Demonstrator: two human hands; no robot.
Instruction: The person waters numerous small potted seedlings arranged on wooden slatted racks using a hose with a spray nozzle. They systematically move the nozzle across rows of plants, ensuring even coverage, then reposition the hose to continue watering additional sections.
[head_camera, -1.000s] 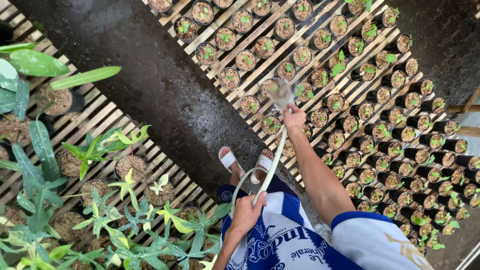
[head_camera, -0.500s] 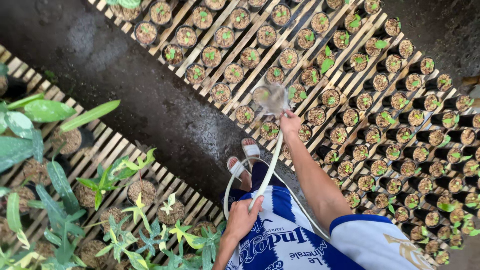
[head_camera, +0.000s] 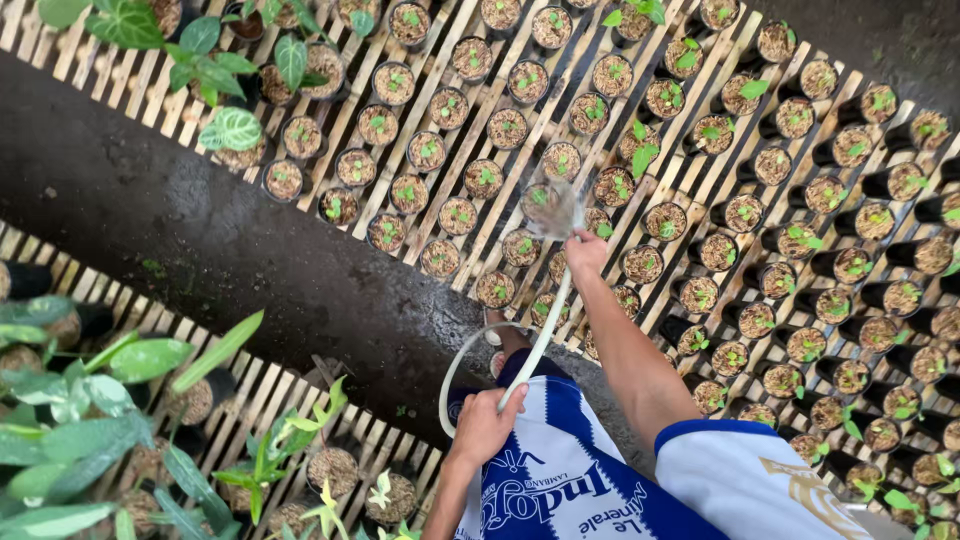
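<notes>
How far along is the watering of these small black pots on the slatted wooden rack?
Done: which pots are already wet cannot be told, though the dark ground between the racks looks damp. In hand: the right hand aims the pale green hose, its spray falling on small black seedling pots mid-rack; the left hand grips the hose lower down. Left: unclear, many pots fill the slatted wooden rack.

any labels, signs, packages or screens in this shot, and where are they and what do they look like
No packages, signs, screens or plant tags show.
Printed lettering on the shorts: bottom centre, below the left hand; white letters on blue cloth with white stripes.
Crest on the shirt sleeve: bottom right; a small gold emblem on white cloth with a blue edge.
</notes>
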